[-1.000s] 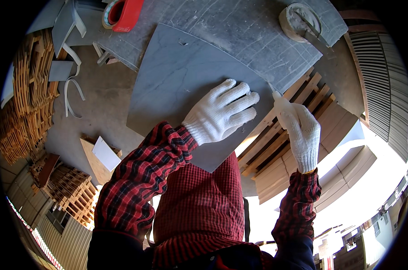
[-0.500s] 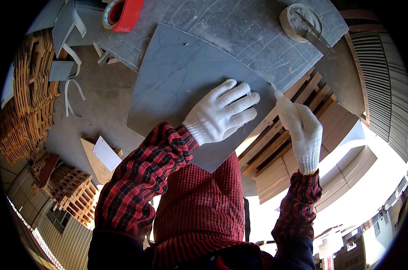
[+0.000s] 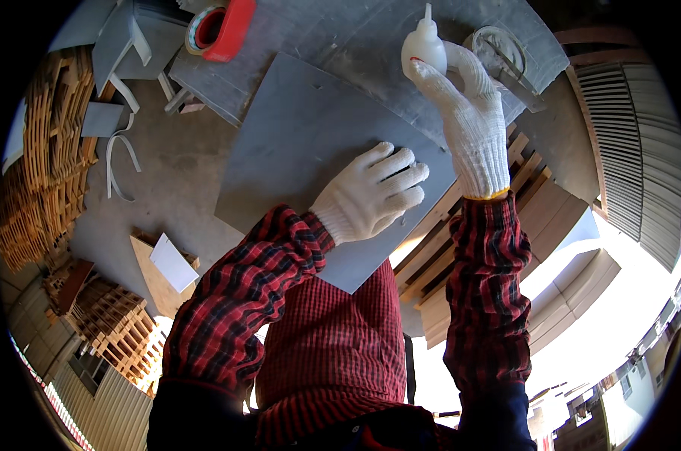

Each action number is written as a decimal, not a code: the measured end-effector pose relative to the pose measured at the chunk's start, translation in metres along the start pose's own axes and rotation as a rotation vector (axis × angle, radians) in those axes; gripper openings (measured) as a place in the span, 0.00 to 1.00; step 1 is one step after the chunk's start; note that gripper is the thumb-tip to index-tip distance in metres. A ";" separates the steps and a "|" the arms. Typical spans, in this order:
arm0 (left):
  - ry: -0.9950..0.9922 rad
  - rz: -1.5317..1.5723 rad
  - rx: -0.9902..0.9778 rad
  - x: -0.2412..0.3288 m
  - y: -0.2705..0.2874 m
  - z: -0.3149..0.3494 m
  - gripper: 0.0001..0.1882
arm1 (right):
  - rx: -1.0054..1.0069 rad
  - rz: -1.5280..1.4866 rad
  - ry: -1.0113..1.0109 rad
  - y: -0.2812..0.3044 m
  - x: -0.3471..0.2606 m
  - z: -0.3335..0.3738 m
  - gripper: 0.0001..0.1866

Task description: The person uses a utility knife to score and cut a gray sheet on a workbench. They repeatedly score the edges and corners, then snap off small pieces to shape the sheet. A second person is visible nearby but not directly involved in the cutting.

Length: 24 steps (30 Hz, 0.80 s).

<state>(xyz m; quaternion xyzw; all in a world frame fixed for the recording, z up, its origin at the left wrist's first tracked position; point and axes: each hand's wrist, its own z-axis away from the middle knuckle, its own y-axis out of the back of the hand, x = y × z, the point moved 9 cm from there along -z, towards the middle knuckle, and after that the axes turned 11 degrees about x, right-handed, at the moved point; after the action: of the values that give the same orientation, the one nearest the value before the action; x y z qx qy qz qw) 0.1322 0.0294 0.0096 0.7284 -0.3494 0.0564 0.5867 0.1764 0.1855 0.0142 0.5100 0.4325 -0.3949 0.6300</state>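
Note:
A grey rectangular panel [image 3: 303, 128] lies across the worktable [image 3: 333, 45], its near corner reaching out toward my body. My left hand [image 3: 370, 192], in a white knit glove, rests flat on the panel with its fingers spread. Past the panel's right edge, my gloved right hand [image 3: 476, 124] holds a small white squeeze bottle [image 3: 425, 46] between thumb and fingers. The bottle stands upright, its thin nozzle pointing away from me. Whether its base touches the table I cannot tell. Behind the right fingers sits a round tub [image 3: 498, 46] with a flat scraper [image 3: 517, 79] across it.
A red tape dispenser [image 3: 229, 30] with its roll is at the table's far left. Wooden slats [image 3: 431, 252] and stacked boards [image 3: 551, 233] lie below on the right. Pallets [image 3: 43, 158], a white offcut [image 3: 174, 263] and loose edging strips [image 3: 111, 169] are on the left.
My right hand has moved from the panel's right edge away from me to the far table area, and the bottle now shows plainly. My left hand has stayed on the panel.

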 end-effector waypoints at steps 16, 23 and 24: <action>-0.038 0.021 0.045 0.001 0.009 0.001 0.16 | 0.124 0.317 0.226 -0.025 -0.021 -0.004 0.26; -0.015 -0.032 -0.022 0.002 0.012 -0.003 0.14 | 0.616 0.031 -0.037 0.123 0.044 0.053 0.23; -0.004 -0.029 -0.023 0.002 0.009 -0.002 0.15 | 0.582 0.080 -0.054 0.117 0.038 0.048 0.25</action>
<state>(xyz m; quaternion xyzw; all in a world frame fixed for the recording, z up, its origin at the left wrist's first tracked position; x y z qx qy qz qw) 0.1287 0.0302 0.0186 0.7267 -0.3409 0.0424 0.5949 0.3047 0.1557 0.0181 0.6753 0.2636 -0.4905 0.4837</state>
